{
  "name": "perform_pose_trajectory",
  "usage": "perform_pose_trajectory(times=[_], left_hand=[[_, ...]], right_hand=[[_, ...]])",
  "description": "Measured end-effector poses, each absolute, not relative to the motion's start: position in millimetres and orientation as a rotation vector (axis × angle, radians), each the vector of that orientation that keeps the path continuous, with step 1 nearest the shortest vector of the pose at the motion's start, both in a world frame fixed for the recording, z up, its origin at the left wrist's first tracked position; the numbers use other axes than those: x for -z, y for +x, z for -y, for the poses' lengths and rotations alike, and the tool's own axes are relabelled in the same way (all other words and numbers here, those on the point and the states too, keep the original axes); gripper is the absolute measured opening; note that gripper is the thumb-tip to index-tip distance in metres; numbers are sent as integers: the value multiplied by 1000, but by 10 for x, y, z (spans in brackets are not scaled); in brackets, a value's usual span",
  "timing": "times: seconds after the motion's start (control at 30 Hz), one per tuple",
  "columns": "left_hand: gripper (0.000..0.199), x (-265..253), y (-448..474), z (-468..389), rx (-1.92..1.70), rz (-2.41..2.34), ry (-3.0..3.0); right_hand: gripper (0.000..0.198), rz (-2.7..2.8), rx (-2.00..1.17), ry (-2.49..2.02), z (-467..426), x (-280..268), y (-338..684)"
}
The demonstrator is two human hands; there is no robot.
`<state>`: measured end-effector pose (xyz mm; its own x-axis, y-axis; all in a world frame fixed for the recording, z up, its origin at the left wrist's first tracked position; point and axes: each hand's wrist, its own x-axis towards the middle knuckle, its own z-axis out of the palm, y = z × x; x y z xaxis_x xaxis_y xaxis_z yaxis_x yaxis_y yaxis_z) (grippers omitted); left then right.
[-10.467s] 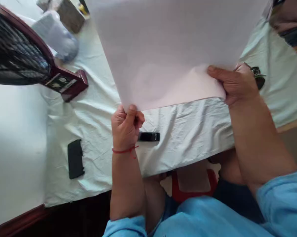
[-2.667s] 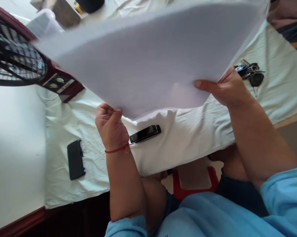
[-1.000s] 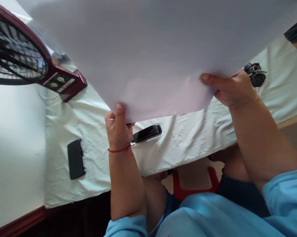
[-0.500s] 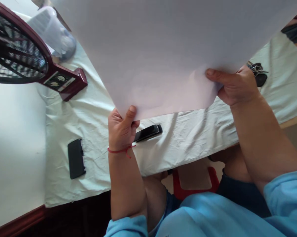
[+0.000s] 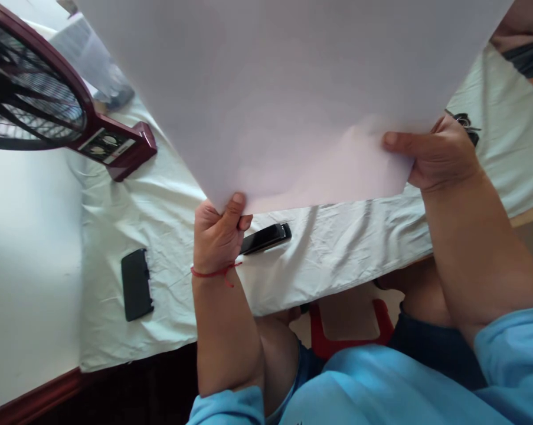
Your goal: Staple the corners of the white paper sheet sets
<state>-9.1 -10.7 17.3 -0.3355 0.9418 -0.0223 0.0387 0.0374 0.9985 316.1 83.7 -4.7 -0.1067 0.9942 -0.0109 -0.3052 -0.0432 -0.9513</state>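
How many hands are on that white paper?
2 in view: the left hand pinches the white paper at its near left corner; the right hand grips close to its near right corner. The far end is cut off.

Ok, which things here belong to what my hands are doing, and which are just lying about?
In use:
white paper
left hand and right hand, both gripping it

Apparently just lying about:
black stapler-like object, though it may belong
black cover
maroon fan
keys, partly hidden
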Motion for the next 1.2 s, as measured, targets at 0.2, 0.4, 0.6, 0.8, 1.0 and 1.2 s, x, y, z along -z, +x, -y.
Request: perform_pose_trajectory(times=[0.2, 0.4, 0.6, 0.8, 1.0, 1.2], left_hand=[[68, -196, -41, 104, -1409, -1509, 1035], [65, -133, -89, 83, -1391, -1450, 989], [34, -5, -210, 31, -1191, -1625, 1046], [15, 40, -218, -3, -923, -1821, 1107], [21, 8, -278, -8, -621, -1916, 1329], [19, 9, -316, -14, -415, -1945, 1439]], right_hand=[[58, 1062, -1421, -955, -833, 93, 3212], [53, 977, -1496, -1044, -871, 89, 3152], [52, 866, -1505, -1270, -962, 183, 3170], [47, 946, -1489, -1329, -1006, 299, 3272], [33, 984, -1494, -1406, -1003, 305, 3364], [28, 972, -1499, -1496, -1004, 334, 3380]])
